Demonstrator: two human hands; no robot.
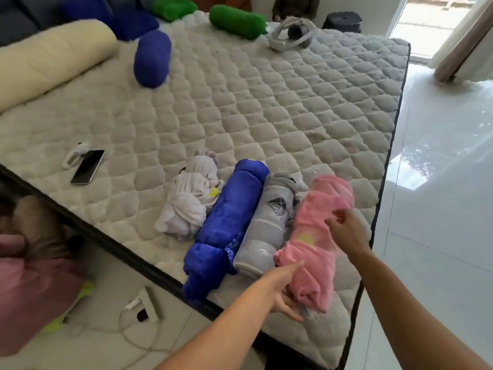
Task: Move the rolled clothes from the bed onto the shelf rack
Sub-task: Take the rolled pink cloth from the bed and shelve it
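Several rolled clothes lie side by side near the front corner of the quilted mattress [240,102]: a white roll [188,198], a blue roll [226,225], a grey roll [266,225] and a pink roll [314,236] on the right. My left hand [286,292] curls under the near end of the pink roll. My right hand [346,231] rests on its right side near the far end. The pink roll still lies on the bed. No shelf rack is in view.
A phone [88,166] and a small white item lie at the left. Blue [152,58], green [237,21] and cream [50,60] bolsters and a white headset [289,36] sit at the far side. A charger and cable [144,308] lie on the floor; glossy tiles at right.
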